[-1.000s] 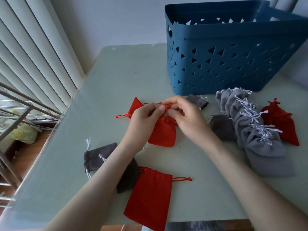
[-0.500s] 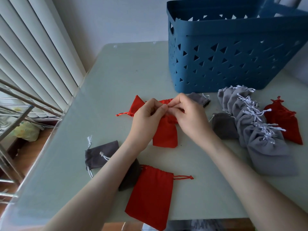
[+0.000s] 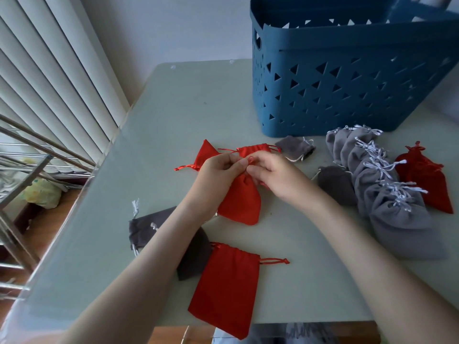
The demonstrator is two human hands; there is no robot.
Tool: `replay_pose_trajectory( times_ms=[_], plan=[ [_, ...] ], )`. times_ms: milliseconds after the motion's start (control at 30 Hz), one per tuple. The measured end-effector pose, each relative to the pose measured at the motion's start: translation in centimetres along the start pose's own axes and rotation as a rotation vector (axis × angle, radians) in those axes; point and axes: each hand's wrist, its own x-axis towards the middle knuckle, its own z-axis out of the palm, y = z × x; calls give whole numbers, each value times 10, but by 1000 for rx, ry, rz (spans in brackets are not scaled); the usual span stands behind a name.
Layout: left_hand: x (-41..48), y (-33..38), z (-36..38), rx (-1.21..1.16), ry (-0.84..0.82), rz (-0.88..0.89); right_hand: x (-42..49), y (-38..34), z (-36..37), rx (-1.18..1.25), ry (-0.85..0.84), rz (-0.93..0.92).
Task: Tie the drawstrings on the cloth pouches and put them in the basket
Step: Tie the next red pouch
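**Red pouch in tying; nothing seen in the basket**

The small red cloth pouch [image 3: 242,202] lies at the centre of the pale green tabletop [image 3: 173,115], with its gathered neck raised between the two hands. The left hand [image 3: 218,177] pinches the thin red drawstring [image 3: 250,160] at the neck between thumb and forefinger. The right hand [image 3: 278,177] pinches the same cord from the other side, close against the left. The fingers cover the neck, so I cannot tell whether a knot has formed.

Judged done: an overlapping row of light grey pouches with white cords [image 3: 387,194] lies to the right, necks gathered and tied. A tied red pouch [image 3: 427,180] lies just beside it.

Judged outstanding:
- a flat red pouch with a loose cord [image 3: 226,289] near the front edge;
- dark grey pouches [image 3: 146,229] partly under the left forearm;
- two more red pouches [image 3: 253,150] just behind the hands;
- a small grey pouch [image 3: 295,148] near the basket.

The blue plastic basket with triangular cut-outs [image 3: 347,83] stands at the far right. Its floor is hidden and no pouch shows inside. The task appears roughly half done, with all placing yet to come.
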Motion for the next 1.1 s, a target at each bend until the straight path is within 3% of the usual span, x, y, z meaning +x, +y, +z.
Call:
replay_pose_trajectory(
  times_ms=[200, 367, 500, 600, 867, 1100],
  plan=[
    [2, -1, 2, 73, 78, 77, -3, -4, -6, 164, -1, 80],
    [1, 3, 3, -43, 90, 72, -2, -6, -3, 336, 0, 101],
    [-1, 13, 3, -482, -131, 3, -1, -10, -6, 685, -80, 158],
    [-1, 17, 3, -530, -216, 1, -2, -10, -10, 819, -120, 191],
    [2, 13, -12, -119, -204, 131, -4, 0, -17, 563, -146, 113],
    [2, 12, -16, -28, -182, 37, -8, -6, -17, 286, -156, 98]
  ],
)
